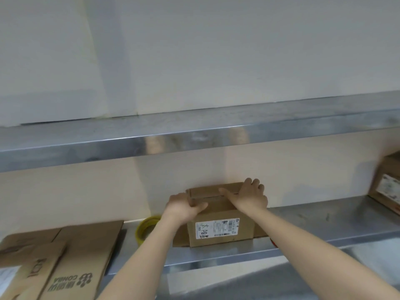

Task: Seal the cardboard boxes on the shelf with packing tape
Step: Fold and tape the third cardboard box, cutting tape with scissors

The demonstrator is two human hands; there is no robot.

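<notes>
A plain white wall (216, 61) runs behind two stainless-steel shelves: the upper shelf (194, 139) crosses at about head height, and the lower shelf (324, 219) is where the person is working, both bare arms stretched forward.

One cardboard box (218, 213) stands upright near the middle of the lower shelf, close to the wall, with its top flaps folded down. One white label (216, 229) with a barcode and handwriting is on its front face. Both hands are on this box. The left hand (184, 208) grips the top left corner, with the thumb over the front edge and the fingers wrapped round the left side. The right hand (251, 198) lies palm-down on the top. Its thumb is stretched out along the seam between the flaps and its fingers reach the far right edge, pressing rather than pinching.

One roll of yellow tape (147, 228) sits on the shelf just left of the box, partly hidden by the left forearm. Further left is a pile of flattened cartons (86, 245). I can make out three sheets, two of them with printing.

A second box (387, 187) sits tilted at the far right edge, cut off by the frame, with a label on its face.
</notes>
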